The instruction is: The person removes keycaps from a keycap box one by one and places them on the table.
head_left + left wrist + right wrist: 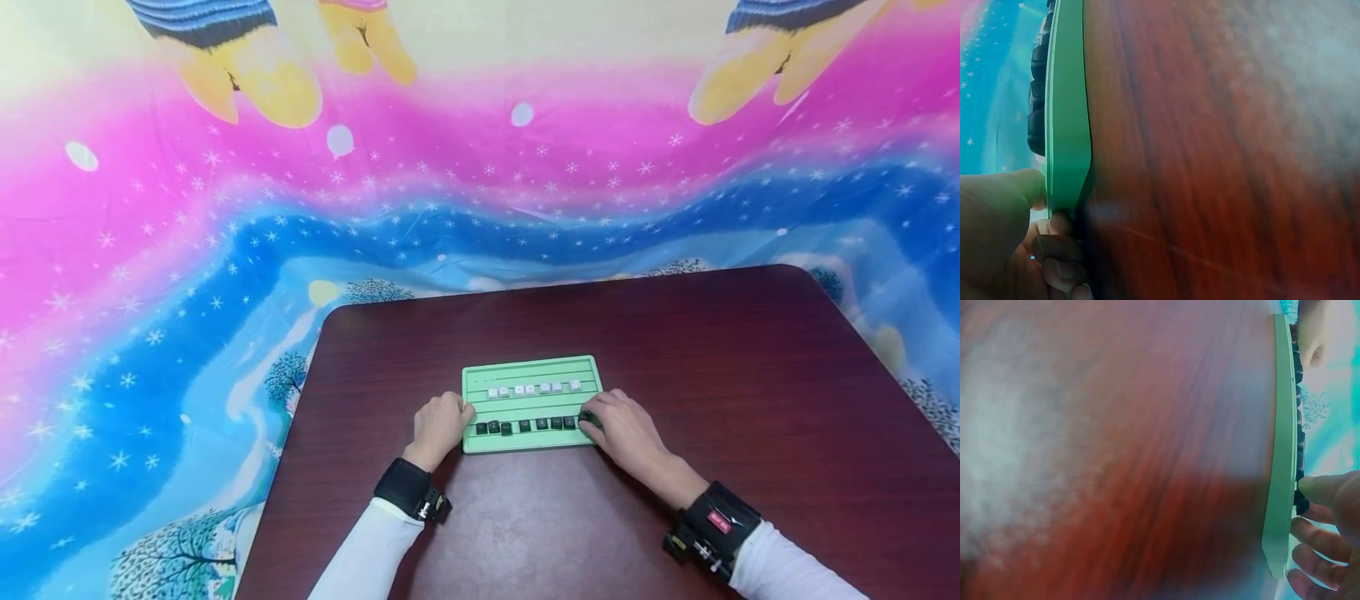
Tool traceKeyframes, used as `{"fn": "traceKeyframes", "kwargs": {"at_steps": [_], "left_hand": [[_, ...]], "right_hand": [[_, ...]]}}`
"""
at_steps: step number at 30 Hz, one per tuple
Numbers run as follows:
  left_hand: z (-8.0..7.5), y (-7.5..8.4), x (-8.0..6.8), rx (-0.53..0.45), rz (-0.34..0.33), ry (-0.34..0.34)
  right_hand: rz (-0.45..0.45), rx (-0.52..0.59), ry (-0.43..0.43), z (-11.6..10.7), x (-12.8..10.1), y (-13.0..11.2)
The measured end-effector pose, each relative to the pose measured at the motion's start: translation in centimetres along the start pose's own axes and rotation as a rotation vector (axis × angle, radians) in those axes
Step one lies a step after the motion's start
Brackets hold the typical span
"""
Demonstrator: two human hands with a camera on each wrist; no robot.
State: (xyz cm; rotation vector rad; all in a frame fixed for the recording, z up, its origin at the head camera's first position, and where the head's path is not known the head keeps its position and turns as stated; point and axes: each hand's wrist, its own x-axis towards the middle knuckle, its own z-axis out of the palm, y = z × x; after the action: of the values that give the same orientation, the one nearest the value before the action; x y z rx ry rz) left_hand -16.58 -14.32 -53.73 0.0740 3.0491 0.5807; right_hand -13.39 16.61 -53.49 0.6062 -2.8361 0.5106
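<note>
In the lower middle of the head view, two white sleeves with black wrist bands reach up to a green tray (531, 442) lying on a dark red table (750, 375). The left hand (438, 427) sits at the tray's left edge; the left wrist view shows its thumb (1019, 187) on the top face and its curled fingers (1060, 250) beneath the corner, so it pinches the tray. The right hand (626, 433) rests at the tray's right end, and its thumb and fingertips (1329, 487) close on a black keycap (587, 419) at the right end of the row of black keycaps (525, 426). Above that, higher on the tray, lies a row of white keycaps (534, 388). Beyond the table, filling the upper frame, hangs a pink and blue cloth (225, 208).
</note>
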Motion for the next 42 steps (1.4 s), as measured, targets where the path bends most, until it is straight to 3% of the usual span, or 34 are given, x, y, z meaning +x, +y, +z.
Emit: {"fn": "traceKeyframes", "kwargs": {"at_steps": [18, 29, 42], "left_hand": [[-0.1, 0.2, -0.1, 0.002, -0.015, -0.001], [-0.3, 0.3, -0.2, -0.007, -0.011, 0.002], [-0.3, 0.2, -0.1, -0.015, -0.015, 0.001]], "right_hand": [[-0.029, 0.089, 0.058, -0.5, 0.6, -3.4], [-0.128, 0.086, 0.083, 0.1, 0.7, -5.9], [-0.145, 0.084, -0.011, 1.3, 0.9, -9.4]]}}
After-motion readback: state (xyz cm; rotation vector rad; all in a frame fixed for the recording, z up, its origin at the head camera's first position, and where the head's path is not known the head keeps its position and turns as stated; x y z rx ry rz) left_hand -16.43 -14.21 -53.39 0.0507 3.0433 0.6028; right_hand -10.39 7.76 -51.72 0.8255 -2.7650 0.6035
